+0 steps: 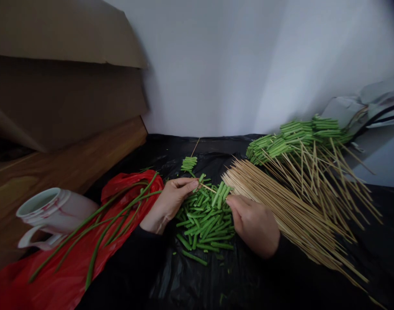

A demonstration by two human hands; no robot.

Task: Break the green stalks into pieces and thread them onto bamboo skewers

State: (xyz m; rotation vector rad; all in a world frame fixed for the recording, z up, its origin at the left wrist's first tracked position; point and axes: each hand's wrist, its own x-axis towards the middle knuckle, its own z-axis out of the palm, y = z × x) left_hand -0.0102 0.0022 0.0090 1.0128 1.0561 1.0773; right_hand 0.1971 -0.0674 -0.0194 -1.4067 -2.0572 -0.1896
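My left hand (176, 199) pinches a short cut piece of garlic scape (201, 178) at the tip of a bamboo skewer (210, 188). My right hand (255, 221) is closed around the skewer, just behind several pieces of scape (221, 194) threaded side by side on it. Beneath both hands lies a loose heap of cut scape pieces (205, 232). A loaded skewer of green pieces (189, 163) rests farther back, its bare stick pointing toward the wall.
A thick bundle of bare skewers (281, 202) lies to the right, with a stack of loaded skewers (293, 137) behind it. On the left are a red plastic bag (119, 181) with long scapes, a white mug (66, 211) and a cardboard box (87, 99). Black plastic sheeting (180, 284) covers the surface.
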